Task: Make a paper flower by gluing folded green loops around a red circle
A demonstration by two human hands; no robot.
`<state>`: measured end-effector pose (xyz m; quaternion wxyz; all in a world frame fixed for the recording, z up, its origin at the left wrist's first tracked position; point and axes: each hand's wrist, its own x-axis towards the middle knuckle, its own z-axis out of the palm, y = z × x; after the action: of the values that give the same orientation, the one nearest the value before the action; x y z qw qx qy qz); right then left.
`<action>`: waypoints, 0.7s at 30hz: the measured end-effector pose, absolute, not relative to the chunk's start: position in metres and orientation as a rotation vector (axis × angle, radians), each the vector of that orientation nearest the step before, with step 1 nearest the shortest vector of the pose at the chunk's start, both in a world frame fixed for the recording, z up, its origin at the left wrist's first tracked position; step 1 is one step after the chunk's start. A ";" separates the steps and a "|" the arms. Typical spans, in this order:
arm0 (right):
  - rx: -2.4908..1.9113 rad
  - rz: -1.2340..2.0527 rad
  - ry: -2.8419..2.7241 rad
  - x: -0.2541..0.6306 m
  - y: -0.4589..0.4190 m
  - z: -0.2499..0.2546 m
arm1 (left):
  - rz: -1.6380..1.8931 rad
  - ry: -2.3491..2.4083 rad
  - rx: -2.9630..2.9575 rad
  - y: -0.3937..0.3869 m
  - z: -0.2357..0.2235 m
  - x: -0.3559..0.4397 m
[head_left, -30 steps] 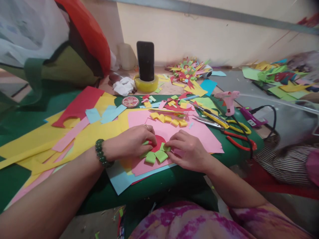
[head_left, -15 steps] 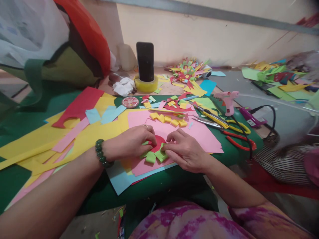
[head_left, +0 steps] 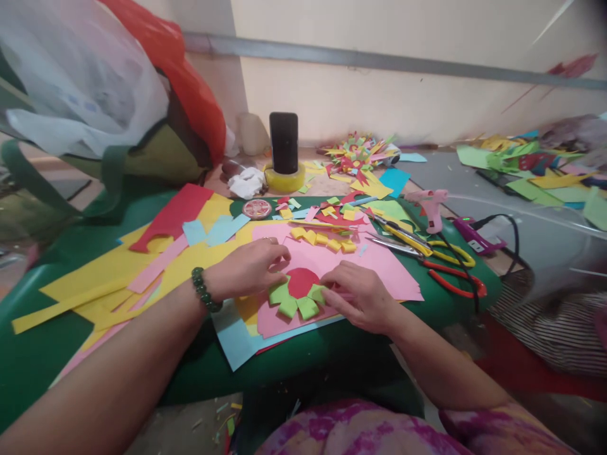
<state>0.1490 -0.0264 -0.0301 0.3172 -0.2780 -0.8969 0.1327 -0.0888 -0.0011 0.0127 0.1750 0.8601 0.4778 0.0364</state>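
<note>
A red paper circle [head_left: 302, 280] lies on a pink sheet [head_left: 379, 262] with folded green paper pieces [head_left: 293, 304] stuck round its lower edge. My left hand [head_left: 250, 268], with a green bead bracelet at the wrist, rests curled at the circle's upper left, fingertips on the paper. My right hand [head_left: 360, 296] lies to the right of the circle, its fingertips pressing the rightmost green piece [head_left: 317, 293]. A row of folded yellow pieces [head_left: 322, 237] sits just beyond on the pink sheet.
Yellow-handled scissors [head_left: 427, 243], red-handled scissors [head_left: 455, 284] and a pink glue gun [head_left: 430, 207] lie to the right on the green table [head_left: 294, 360]. A phone [head_left: 283, 142] stands in a yellow tape roll. Coloured sheets spread left; bags [head_left: 95, 107] rise at the back left.
The camera has tilted up a little. My left hand has drawn back to the left, baring the red circle. My right hand stays pressed on the rightmost green piece.
</note>
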 end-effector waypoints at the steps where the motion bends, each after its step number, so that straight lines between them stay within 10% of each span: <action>1: -0.717 0.365 -2.350 0.149 -0.027 -0.030 | 0.078 1.391 2.432 -0.001 0.013 -0.089; 21: -0.771 -0.050 -2.335 0.155 -0.069 -0.015 | -0.021 1.213 2.628 -0.013 0.015 -0.078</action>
<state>0.1550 -0.0689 -0.0153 0.3343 -0.2956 -0.8947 -0.0192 -0.0781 -0.0131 0.0149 0.1231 0.9010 0.4160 -0.0071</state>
